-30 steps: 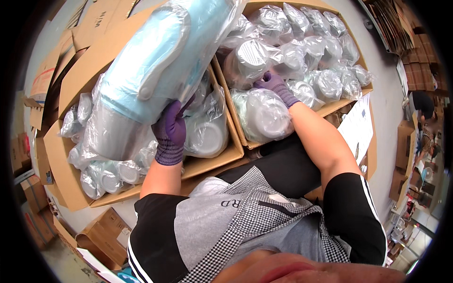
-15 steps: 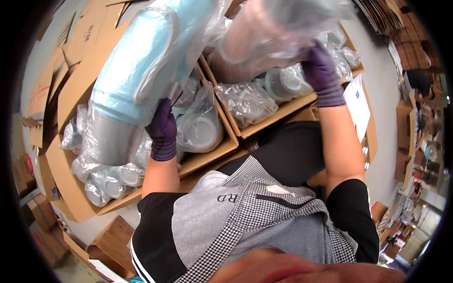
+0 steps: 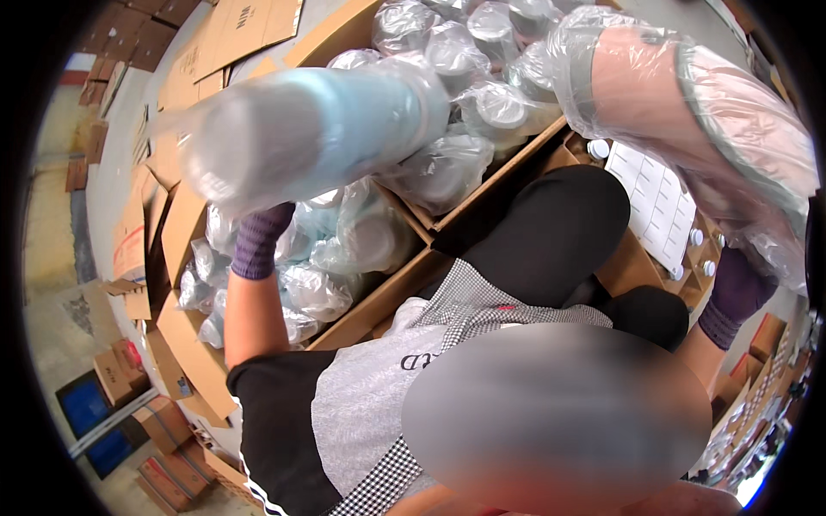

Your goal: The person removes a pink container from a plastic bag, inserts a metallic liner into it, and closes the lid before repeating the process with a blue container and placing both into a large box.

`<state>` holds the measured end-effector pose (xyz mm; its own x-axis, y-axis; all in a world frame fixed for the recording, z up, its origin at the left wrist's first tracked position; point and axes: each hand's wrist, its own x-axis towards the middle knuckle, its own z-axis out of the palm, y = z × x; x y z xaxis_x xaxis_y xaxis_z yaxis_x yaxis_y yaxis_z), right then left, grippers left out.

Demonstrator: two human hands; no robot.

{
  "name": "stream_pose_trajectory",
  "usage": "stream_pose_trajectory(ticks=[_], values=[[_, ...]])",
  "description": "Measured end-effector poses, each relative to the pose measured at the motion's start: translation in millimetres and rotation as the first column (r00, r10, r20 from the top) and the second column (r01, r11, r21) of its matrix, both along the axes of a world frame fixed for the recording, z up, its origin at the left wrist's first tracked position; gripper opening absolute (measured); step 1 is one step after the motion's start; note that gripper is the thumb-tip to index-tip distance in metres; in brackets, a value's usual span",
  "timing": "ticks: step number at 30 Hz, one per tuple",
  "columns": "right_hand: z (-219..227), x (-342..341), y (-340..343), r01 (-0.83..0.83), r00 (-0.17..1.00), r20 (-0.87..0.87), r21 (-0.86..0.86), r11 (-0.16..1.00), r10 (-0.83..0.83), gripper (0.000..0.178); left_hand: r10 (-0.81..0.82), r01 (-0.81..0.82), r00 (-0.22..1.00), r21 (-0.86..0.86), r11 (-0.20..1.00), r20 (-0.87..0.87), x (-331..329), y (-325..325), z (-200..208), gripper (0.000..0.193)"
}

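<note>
My left hand point(image 3: 260, 242), in a purple knit glove, is up against the underside of a large light blue jug-like vessel point(image 3: 366, 116) with a grey end, wrapped in clear plastic. The vessel is blurred and tilted nearly level over the boxes; it hides most of my fingers. At the right, my purple-gloved right hand point(image 3: 738, 297) grips the lower end of a similar pink vessel point(image 3: 731, 112), also bagged in clear plastic. Its fingers are partly covered by the plastic. Below the blue vessel, several bagged pieces point(image 3: 370, 236) fill an open cardboard box point(image 3: 370, 301).
Beyond it, a second open box point(image 3: 508, 176) holds more bagged pieces point(image 3: 499, 103). By my knee, a white printed sheet point(image 3: 650, 202) lies over a carton with white-capped bottles point(image 3: 696, 236). Flattened cardboard point(image 3: 245, 34) lies far left; stacked cartons point(image 3: 163, 421) stand lower left.
The pink vessel has swung right and toward me, out over the sheet, with my right hand. The blue one has tipped from steep to nearly level. My head view has shifted.
</note>
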<state>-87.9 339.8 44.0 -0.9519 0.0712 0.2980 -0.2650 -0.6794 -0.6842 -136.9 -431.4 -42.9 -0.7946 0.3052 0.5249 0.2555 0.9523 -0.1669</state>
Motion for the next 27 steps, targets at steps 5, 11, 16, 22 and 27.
stream_pose_trajectory(ticks=[5,11,16,22,27], values=[[-57,37,31,0.163,0.976,0.14,0.032,0.986,-0.166,0.055,-0.003,0.256,0.871,-0.447,0.857,0.491,-97,41,59,0.035],[-64,43,-1,0.513,0.778,0.364,0.103,0.852,-0.512,0.054,0.099,-0.13,0.266,-0.067,0.989,0.959,-167,77,70,0.03],[-67,52,9,0.394,0.863,0.397,-0.143,0.908,-0.312,0.058,-0.338,-0.764,0.206,0.367,0.531,0.918,-202,69,49,0.035],[-75,54,5,0.289,0.904,0.376,-0.19,0.938,-0.203,0.059,-0.317,-0.664,0.264,0.41,0.625,0.911,-219,50,49,0.035],[-68,45,-5,0.263,0.904,0.393,-0.197,0.944,-0.17,0.061,-0.261,-0.681,0.122,0.272,0.681,0.958,-250,117,82,0.074]])
